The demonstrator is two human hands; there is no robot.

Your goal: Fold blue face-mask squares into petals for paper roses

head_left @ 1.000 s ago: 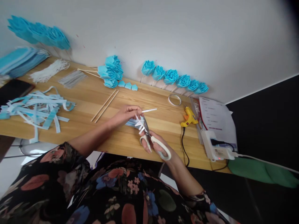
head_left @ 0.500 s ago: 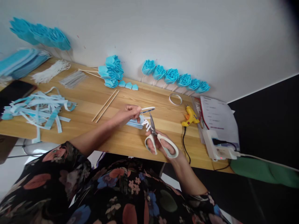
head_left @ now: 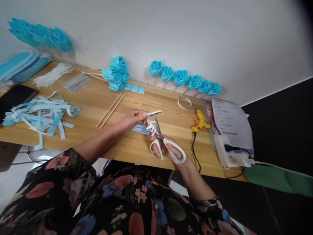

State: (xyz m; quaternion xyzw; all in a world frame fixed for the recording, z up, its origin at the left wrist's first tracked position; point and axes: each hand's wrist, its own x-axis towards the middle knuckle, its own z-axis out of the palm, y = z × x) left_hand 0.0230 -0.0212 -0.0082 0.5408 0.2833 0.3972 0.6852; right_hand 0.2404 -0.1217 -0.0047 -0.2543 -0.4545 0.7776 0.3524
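The left hand (head_left: 136, 118) pinches a white strip (head_left: 155, 113) between thumb and fingers above the bench (head_left: 122, 148). The right hand (head_left: 166, 149) grips scissors (head_left: 181, 156) by their white handles, the blades directed toward the strip. Short white pieces (head_left: 152, 129) show between left hand and blades. Folded blue material (head_left: 141, 129) rests below; two wooden sticks (head_left: 111, 111) lie left of it.

Craft wkspc, given scissors (head_left: 158, 137), glue gun (head_left: 202, 120) & blue flwrs (head_left: 181, 77).
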